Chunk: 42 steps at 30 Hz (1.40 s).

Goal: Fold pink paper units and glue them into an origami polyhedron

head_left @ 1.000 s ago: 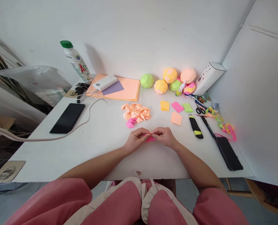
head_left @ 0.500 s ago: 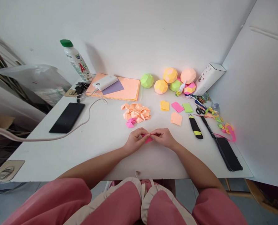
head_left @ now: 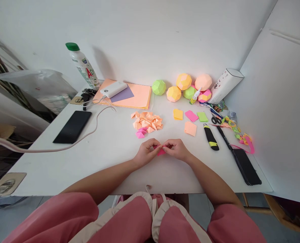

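Far off to the left of my hands a black phone [head_left: 72, 127] lies flat on the white table [head_left: 109, 158], with a cable [head_left: 89, 131] curving past it. My left hand [head_left: 146, 153] rests on the table, fingers curled, pinching the left edge of a small pink folded paper [head_left: 161, 151]. The paper sits right between my two hands, just above the tabletop, mostly hidden by my fingertips. My right hand [head_left: 175, 149] grips its other edge, thumb and forefinger closed on it, touching my left hand's fingertips. Just beyond my hands lies a pile of folded peach and pink pieces [head_left: 146, 123]. Beyond my right hand lie small paper squares [head_left: 190, 128]; further right, a black and yellow cutter [head_left: 211, 137] and a second dark phone [head_left: 246, 166].
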Tool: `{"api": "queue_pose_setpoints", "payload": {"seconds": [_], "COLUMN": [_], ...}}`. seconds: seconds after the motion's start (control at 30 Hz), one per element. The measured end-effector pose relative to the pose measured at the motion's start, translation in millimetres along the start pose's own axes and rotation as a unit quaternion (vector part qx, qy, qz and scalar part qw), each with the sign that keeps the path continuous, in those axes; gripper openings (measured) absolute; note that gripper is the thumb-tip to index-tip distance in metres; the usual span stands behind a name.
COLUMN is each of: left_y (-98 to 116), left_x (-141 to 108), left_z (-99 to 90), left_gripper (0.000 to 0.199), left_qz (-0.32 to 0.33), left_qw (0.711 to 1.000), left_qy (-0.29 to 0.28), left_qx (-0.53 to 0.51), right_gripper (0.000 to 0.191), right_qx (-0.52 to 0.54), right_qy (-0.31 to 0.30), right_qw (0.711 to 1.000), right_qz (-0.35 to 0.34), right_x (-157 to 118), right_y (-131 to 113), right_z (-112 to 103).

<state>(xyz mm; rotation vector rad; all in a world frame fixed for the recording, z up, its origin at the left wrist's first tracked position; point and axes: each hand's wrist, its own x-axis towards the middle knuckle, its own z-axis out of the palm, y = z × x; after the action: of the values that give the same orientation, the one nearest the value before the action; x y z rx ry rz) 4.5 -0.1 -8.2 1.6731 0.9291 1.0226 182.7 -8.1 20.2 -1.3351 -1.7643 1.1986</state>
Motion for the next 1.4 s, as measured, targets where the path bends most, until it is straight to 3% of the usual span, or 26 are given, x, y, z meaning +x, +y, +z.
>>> {"api": "queue_pose_setpoints", "payload": {"seconds": [0.2, 0.67, 0.97, 1.1, 1.3, 1.4], "left_y": [-2, 2, 5, 5, -2, 0], "left_x": [0, 0, 0, 2, 6, 8], "left_z": [-0.7, -1.1, -2.1, -1.6, -1.9, -3.1], "left_gripper": [0.022, 0.037, 0.035, 0.03, 0.03, 0.029], "left_qz": [-0.014, -0.15, -0.165, -0.148, -0.172, -0.171], "left_qw": [1.0, 0.983, 0.974, 0.972, 0.965, 0.958], "left_qy": [-0.003, -0.02, -0.108, -0.1, -0.004, -0.003], "left_qx": [-0.008, -0.107, -0.114, -0.153, -0.199, -0.23], "right_gripper": [0.016, 0.023, 0.027, 0.029, 0.028, 0.028], "right_qx": [0.014, 0.067, 0.1, 0.101, 0.138, 0.139], "right_qy": [0.002, -0.013, 0.028, -0.009, -0.015, -0.008], "right_qw": [1.0, 0.997, 0.993, 0.993, 0.987, 0.987], "right_qz": [0.02, 0.039, 0.061, 0.064, 0.075, 0.077], "right_x": [0, 3, 5, 4, 6, 7], "right_y": [-1, 11, 12, 11, 9, 12], "right_z": [-1, -2, -8, -7, -6, -7]}}
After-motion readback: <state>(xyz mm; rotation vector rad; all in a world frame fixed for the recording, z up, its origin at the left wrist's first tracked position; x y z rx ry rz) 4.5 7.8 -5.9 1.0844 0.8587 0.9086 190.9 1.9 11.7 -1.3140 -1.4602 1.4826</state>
